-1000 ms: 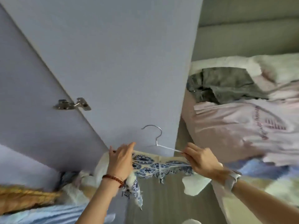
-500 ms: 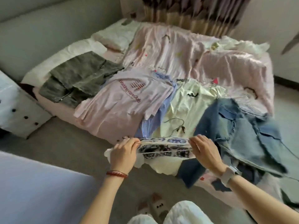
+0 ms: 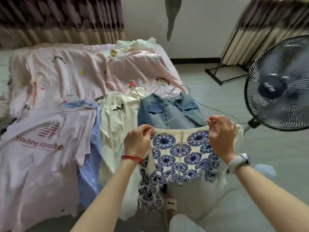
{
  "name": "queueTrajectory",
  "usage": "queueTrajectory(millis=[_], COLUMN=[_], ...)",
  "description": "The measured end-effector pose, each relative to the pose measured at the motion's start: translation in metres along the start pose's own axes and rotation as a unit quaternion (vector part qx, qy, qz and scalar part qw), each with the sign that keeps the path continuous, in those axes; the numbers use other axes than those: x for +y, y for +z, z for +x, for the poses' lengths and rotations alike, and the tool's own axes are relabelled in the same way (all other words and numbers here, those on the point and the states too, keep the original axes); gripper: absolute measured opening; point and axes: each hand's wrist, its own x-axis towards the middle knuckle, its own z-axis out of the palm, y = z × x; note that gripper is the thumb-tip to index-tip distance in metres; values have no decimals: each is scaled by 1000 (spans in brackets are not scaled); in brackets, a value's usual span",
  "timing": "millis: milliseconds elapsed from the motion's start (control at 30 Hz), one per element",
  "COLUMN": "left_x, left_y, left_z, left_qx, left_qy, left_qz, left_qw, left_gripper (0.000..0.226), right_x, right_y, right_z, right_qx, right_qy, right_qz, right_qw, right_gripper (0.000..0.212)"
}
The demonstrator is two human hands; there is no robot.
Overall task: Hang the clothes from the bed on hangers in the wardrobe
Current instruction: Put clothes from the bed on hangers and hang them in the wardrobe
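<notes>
Nearest you: your left hand (image 3: 137,143) and right hand (image 3: 221,133) each pinch one end of a thin wire hanger (image 3: 177,118), w/ the blue-flower knit top (image 3: 182,156) draped from it and hanging down in front of your legs, off the bed's near edge. Left fingers are curled on the hanger's left end plus the top's corner; right fingers are curled on the right end at the fabric's upper edge. Neither hand is free.

Step in hand, by my read: you're seating this top on the hanger, shoulders not clearly settled yet; can't tell if the wire runs inside the garment or just along its top edge.

On the bed (image 3: 150,64), along the near edge, left to right: pink tee (image 3: 41,148) w/ red lettering, blue shirt (image 3: 90,164) partly under it, cream top (image 3: 117,121), then denim jacket (image 3: 168,113) just behind your hands. Spare wire hangers (image 3: 173,92) lie just beyond the jacket, toward the bed's right edge. Farther back is rumpled pink bedding, w/ a pale bundle (image 3: 133,45) at the far right corner.

A standing fan (image 3: 280,84) sits on the floor to your right, well apart from the bed.

The wardrobe isn't in view. Next move prob. calls for evening the top on the wire so it won't slide, freeing one hand to take the hook, then turning to the rail. At least four garments are left on the bed, so the task looks early-to-mid.
</notes>
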Motion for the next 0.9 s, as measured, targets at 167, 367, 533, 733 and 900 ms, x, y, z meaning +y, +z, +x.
queueTrajectory(millis=[167, 367, 533, 733, 900], left_x=[48, 56, 12, -50, -79], left_y=[31, 87, 161, 237, 257], left_z=[94, 232, 343, 421, 443], left_qx=[47, 57, 15, 30, -50], left_qy=[46, -10, -126, -207, -231], left_qz=[-45, 5, 102, 116, 216], left_qw=[997, 998, 987, 971, 947], left_gripper=[16, 20, 22, 21, 49], right_x=[21, 70, 128, 159, 167], right_y=[12, 109, 229, 327, 370], right_z=[103, 227, 277, 315, 319], right_qx=[86, 2, -143, -224, -345], right_qy=[-32, -18, 13, 60, 101], right_qz=[2, 18, -57, -15, 2], right_qw=[996, 1000, 988, 973, 933], right_gripper=[22, 13, 18, 23, 38])
